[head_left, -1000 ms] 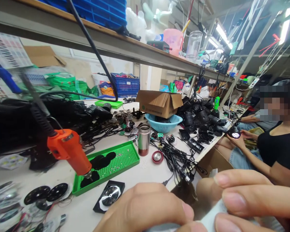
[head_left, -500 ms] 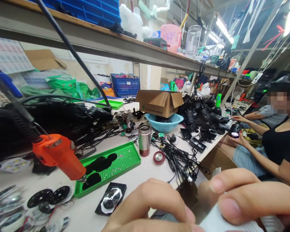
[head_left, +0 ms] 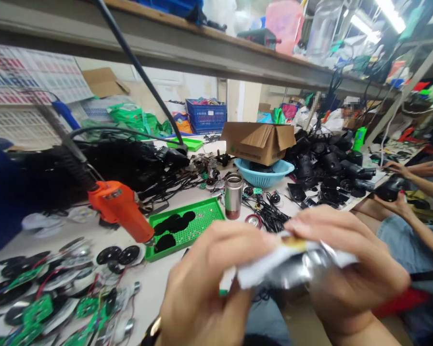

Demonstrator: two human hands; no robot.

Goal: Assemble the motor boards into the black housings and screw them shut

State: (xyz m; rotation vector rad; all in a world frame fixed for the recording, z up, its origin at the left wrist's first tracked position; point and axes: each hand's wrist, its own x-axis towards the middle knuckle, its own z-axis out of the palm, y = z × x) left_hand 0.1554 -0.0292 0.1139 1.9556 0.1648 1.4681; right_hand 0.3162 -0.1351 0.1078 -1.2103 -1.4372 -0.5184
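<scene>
your left hand point(head_left: 209, 283) and right hand point(head_left: 350, 259) both clench one crumpled white-and-silver foil packet point(head_left: 285, 262), held just in front of the one green parts tray point(head_left: 204, 216).

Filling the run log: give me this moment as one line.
left hand holds foil packet | right hand holds same foil packet | nearby: orange heat gun, green tray

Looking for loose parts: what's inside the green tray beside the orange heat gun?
The green perforated tray holds flat black discs and small shiny bits. The left hand covers its near edge, so anything lying there can't be seen.
</scene>
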